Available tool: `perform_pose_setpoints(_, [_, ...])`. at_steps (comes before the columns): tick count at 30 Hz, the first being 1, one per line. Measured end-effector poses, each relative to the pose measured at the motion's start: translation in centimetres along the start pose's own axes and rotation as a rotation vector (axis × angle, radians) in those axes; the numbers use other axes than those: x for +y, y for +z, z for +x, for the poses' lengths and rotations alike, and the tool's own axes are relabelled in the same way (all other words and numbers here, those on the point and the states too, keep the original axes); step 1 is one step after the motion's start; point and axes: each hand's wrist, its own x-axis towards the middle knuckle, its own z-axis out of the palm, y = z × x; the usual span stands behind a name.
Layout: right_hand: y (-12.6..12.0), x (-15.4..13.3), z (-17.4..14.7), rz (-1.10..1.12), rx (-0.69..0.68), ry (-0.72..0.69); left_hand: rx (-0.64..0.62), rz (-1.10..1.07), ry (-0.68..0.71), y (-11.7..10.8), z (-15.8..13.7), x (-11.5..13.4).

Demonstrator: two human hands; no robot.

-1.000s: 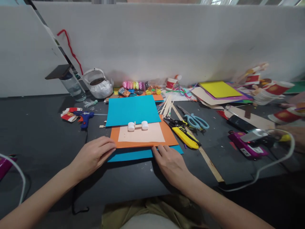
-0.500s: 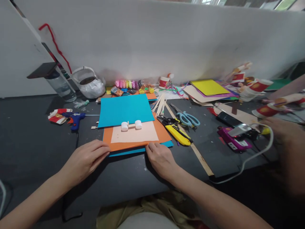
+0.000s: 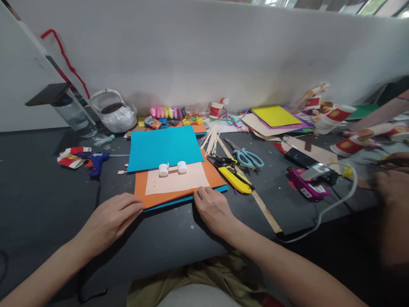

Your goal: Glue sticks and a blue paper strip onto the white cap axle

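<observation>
My left hand (image 3: 115,215) pinches the front left corner of an orange sheet (image 3: 139,187). Its fingers are closed, thumb below. Along the front edge, my right hand (image 3: 213,209) has its fingers curled over the same sheet. A blue sheet (image 3: 212,192) peeks out underneath; whether either hand also grips it I cannot tell. On the orange sheet rest a smaller pale peach sheet (image 3: 194,179) and, farther back, a large turquoise sheet (image 3: 164,145). Two white cylinders (image 3: 163,170) joined by a thin stick lie where the turquoise and peach sheets meet.
To the left are a blue glue gun (image 3: 96,164) and a water bottle (image 3: 75,115). Right of the sheets lie a yellow utility knife (image 3: 234,180), scissors (image 3: 247,157) and a wooden strip (image 3: 266,211). Another person's blurred hand (image 3: 393,183) is at far right.
The view has shifted slightly. The orange sheet's front edge has come down nearer my left hand, covering more of the blue below. The other person's hand has moved right.
</observation>
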Motion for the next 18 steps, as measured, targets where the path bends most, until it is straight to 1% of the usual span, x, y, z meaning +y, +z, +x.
perform_pose_setpoints(6, [-0.1,0.2,0.2,-0.008,0.034,-0.014,-0.004,0.01,0.006,0.2,-0.1,0.0])
perform_pose_setpoints(14, [0.3,1.2,-0.5,-0.011,0.129,-0.038,0.007,0.043,0.058,0.6,-0.5,-0.4])
perform_pose_setpoints(18, [0.5,1.6,-0.7,-0.011,0.184,-0.045,0.003,0.05,0.046,0.8,-0.7,-0.4])
